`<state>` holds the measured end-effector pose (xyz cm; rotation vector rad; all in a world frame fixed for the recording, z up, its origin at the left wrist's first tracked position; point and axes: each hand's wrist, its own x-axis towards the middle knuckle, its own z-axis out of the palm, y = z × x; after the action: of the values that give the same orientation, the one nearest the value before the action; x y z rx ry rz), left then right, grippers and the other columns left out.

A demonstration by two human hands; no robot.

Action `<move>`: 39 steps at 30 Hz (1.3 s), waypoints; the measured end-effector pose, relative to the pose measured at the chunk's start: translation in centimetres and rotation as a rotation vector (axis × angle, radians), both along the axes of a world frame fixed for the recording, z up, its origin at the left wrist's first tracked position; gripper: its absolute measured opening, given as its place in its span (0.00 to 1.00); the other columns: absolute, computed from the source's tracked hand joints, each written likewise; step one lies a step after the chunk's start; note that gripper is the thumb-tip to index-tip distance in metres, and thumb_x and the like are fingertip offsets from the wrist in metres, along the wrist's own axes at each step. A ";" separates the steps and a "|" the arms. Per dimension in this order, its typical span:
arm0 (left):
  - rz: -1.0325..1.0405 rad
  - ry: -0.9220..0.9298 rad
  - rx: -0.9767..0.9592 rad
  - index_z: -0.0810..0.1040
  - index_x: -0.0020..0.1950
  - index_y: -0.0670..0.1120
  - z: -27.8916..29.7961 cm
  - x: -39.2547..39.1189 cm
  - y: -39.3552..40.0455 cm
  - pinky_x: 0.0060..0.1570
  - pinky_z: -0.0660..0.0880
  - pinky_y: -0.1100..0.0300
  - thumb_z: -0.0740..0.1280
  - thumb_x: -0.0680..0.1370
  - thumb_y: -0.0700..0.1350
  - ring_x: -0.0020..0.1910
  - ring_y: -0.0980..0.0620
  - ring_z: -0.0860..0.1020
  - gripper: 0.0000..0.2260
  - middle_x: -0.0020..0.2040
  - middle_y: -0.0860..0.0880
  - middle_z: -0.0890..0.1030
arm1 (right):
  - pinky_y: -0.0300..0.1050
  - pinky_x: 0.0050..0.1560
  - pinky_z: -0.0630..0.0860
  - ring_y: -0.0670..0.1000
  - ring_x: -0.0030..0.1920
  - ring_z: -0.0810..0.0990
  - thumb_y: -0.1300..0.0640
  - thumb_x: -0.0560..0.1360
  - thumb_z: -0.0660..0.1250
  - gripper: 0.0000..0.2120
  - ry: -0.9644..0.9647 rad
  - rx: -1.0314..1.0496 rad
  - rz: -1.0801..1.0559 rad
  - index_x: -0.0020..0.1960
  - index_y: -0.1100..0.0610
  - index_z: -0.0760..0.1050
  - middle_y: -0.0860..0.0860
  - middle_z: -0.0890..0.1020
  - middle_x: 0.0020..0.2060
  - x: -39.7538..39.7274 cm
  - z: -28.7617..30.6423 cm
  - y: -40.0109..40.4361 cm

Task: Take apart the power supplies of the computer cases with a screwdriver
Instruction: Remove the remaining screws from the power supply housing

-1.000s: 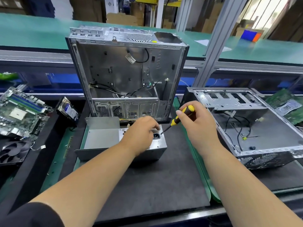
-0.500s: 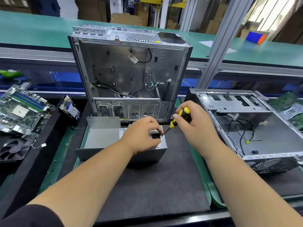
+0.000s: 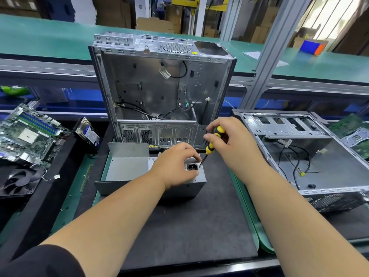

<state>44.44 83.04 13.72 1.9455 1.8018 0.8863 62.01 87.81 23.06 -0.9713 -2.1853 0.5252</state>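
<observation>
A grey metal power supply [image 3: 127,168] lies on the black mat in front of an upright, gutted computer case [image 3: 159,90]. My left hand [image 3: 175,164] grips the supply's right end, fingers curled around its black mains socket [image 3: 192,167]. My right hand [image 3: 233,144] holds a yellow-and-black screwdriver [image 3: 213,141] steeply tilted, its tip touching the supply's top face just right of the socket. Yellow and black wires run from the supply back into the case.
A second open case [image 3: 311,154] lies flat at the right. At the left are a motherboard [image 3: 28,134], a hard drive [image 3: 88,133] and a black fan [image 3: 19,181]. A green conveyor [image 3: 50,39] and an aluminium post [image 3: 273,52] stand behind.
My right hand has raised the screwdriver handle to a steeper angle, with the tip staying beside the socket. My left hand keeps its hold on the power supply.
</observation>
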 end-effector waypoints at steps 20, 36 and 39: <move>0.007 -0.022 -0.053 0.80 0.48 0.61 -0.1 -0.3 0.4 0.59 0.73 0.51 0.73 0.69 0.51 0.58 0.57 0.74 0.10 0.55 0.61 0.75 | 0.38 0.47 0.79 0.45 0.46 0.81 0.61 0.75 0.72 0.17 0.306 -0.106 -0.017 0.55 0.40 0.78 0.43 0.76 0.48 -0.7 -1.4 0.3; -0.099 -0.121 -0.093 0.78 0.45 0.60 -0.8 -3.3 3.0 0.57 0.73 0.53 0.73 0.72 0.49 0.56 0.56 0.75 0.07 0.53 0.58 0.76 | 0.27 0.39 0.74 0.39 0.38 0.77 0.62 0.72 0.75 0.12 0.288 0.023 -0.222 0.50 0.49 0.79 0.50 0.76 0.47 -5.1 -0.6 0.4; -0.115 -0.118 -0.095 0.77 0.44 0.60 -1.0 -3.9 3.4 0.58 0.73 0.54 0.73 0.72 0.50 0.57 0.56 0.74 0.07 0.52 0.59 0.76 | 0.30 0.43 0.75 0.39 0.42 0.77 0.64 0.75 0.71 0.15 0.190 -0.018 -0.280 0.55 0.46 0.79 0.45 0.77 0.47 -5.5 -0.3 0.6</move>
<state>40.53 86.49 12.69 1.8758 1.6187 0.8442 56.48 88.39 22.78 -1.1653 -1.8426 0.4825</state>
